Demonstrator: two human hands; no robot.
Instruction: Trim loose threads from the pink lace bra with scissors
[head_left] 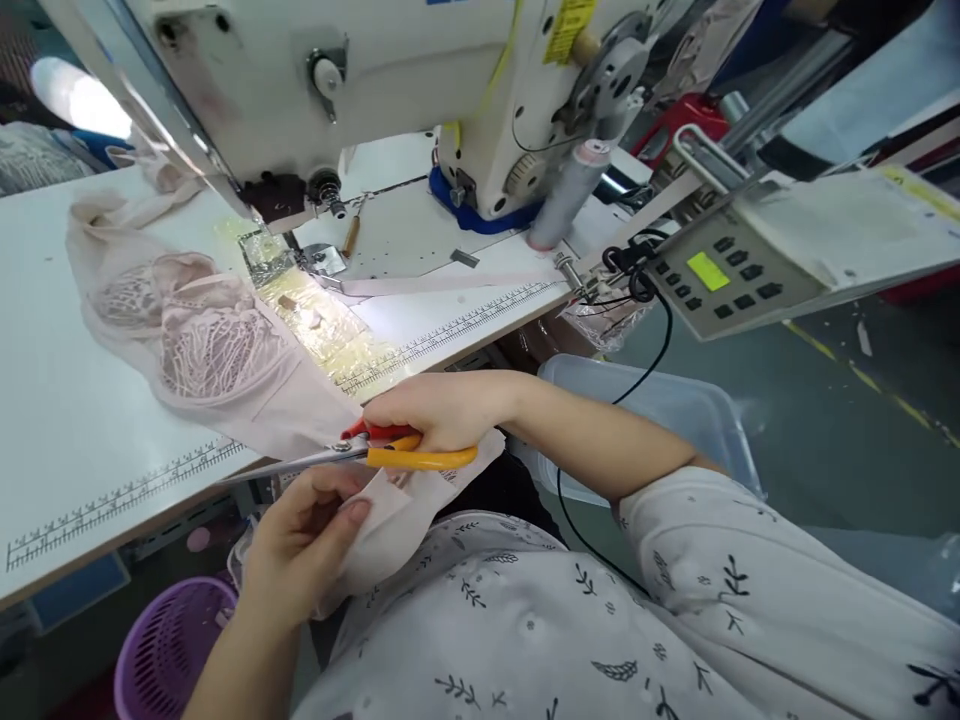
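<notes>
Left fingers [337, 535] pinch pale fabric [397, 522], right fingers [394, 405] grip scissors [420, 459]. Purple basket [136, 655] cut off; contents I can't make out.

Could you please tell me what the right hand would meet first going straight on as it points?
The right hand would probably meet the pink bra first, though depth there is unclear.

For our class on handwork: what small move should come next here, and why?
Perhaps turn the scissors toward the pale fabric: the left hand pinches that fabric, while the right hand holds the scissors pointing past the left hand.
</notes>
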